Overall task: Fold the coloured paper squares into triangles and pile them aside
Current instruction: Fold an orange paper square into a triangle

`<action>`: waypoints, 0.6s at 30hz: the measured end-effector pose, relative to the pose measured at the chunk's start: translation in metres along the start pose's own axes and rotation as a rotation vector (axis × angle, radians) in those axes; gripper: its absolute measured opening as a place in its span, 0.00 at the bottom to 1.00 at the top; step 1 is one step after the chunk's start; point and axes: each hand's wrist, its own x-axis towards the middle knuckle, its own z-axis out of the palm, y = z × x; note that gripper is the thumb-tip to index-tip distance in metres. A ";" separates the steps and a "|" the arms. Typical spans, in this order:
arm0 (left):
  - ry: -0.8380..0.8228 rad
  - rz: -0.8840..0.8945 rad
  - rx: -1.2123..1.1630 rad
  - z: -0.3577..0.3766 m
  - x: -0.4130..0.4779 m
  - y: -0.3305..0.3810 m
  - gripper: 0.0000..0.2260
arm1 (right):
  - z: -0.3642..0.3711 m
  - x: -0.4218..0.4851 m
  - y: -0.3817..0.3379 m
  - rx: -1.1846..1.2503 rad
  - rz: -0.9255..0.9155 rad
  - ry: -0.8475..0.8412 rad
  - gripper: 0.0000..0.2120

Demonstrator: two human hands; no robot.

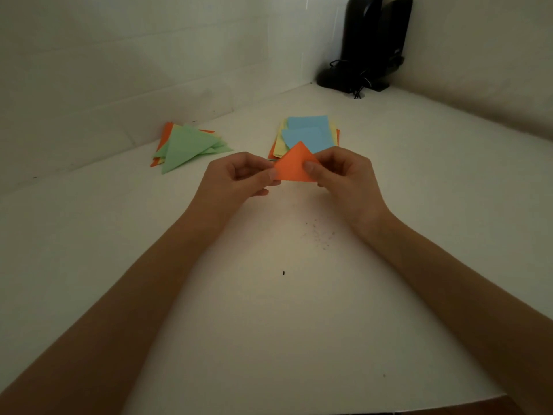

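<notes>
An orange paper triangle [292,164] is held just above the white table, point up. My left hand [242,175] pinches its left corner between thumb and fingers. My right hand [341,172] pinches its right corner, thumb on the front face. Just behind it lies the stack of unfolded paper squares [308,134], blue on top with yellow and orange edges showing. To the left, near the wall, sits the pile of folded triangles [187,145], green ones on top of orange and yellow.
The white table [269,310] runs into a corner between two pale walls. Two black speakers [368,46] with cables stand in that far right corner. Small dark specks [320,235] lie on the table below my hands.
</notes>
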 end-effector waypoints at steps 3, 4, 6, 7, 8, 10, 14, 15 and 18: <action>0.017 0.012 0.012 0.000 0.000 -0.001 0.06 | 0.001 -0.002 -0.002 0.072 0.031 0.037 0.08; 0.020 0.008 0.025 0.000 0.000 -0.001 0.07 | 0.002 -0.002 -0.002 0.092 0.037 0.045 0.09; 0.012 0.005 0.071 0.000 0.000 -0.002 0.06 | 0.001 -0.003 -0.002 0.098 0.055 0.050 0.11; 0.003 0.004 0.107 0.000 0.000 -0.002 0.06 | 0.001 -0.004 -0.003 0.093 0.059 0.049 0.12; -0.011 0.005 0.150 0.001 -0.001 -0.002 0.05 | 0.001 -0.004 -0.003 0.090 0.057 0.046 0.13; -0.048 0.013 0.229 0.005 -0.003 -0.001 0.04 | 0.001 -0.005 -0.004 0.102 0.057 0.034 0.13; -0.025 0.079 0.188 0.012 -0.005 0.004 0.06 | 0.002 -0.006 -0.010 0.440 0.213 -0.081 0.07; -0.007 0.089 0.140 0.014 -0.006 0.005 0.06 | 0.004 -0.007 -0.011 0.478 0.239 -0.137 0.03; -0.018 0.115 0.097 0.018 -0.008 0.008 0.07 | 0.011 -0.011 -0.010 0.395 0.230 -0.201 0.03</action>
